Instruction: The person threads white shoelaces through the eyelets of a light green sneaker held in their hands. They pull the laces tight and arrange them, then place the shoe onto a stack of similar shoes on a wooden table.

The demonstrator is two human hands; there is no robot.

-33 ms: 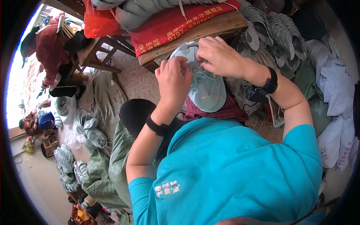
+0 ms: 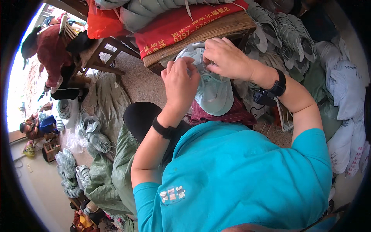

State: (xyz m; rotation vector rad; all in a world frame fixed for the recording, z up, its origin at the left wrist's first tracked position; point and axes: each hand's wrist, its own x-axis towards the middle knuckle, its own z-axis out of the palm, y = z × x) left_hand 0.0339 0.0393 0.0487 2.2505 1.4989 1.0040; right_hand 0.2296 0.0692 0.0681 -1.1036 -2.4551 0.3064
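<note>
A pale mint-and-grey shoe upper (image 2: 213,98) rests against my lap, over a dark red striped cloth (image 2: 241,114). Its far part, with a rounded light rim, reaches up between my hands toward the wooden bench. My left hand (image 2: 181,79) is at its left edge, fingers curled in a pinch. From the right comes my right hand (image 2: 226,58), bent over the upper with its thumb and fingers drawn together. Whatever fine piece the fingertips pinch is hidden behind them. Both wrists wear black bands.
A wooden bench (image 2: 201,35) ahead bears a red printed cloth (image 2: 185,29) and stacked grey uppers (image 2: 154,13). More stacked uppers (image 2: 295,36) and white sacks (image 2: 348,92) lie right. Green sacks (image 2: 102,181) are at left; a person in dark red (image 2: 54,50) works beyond.
My left hand has shifted very slightly to the right. The right hand and the shoe upper look almost unchanged.
</note>
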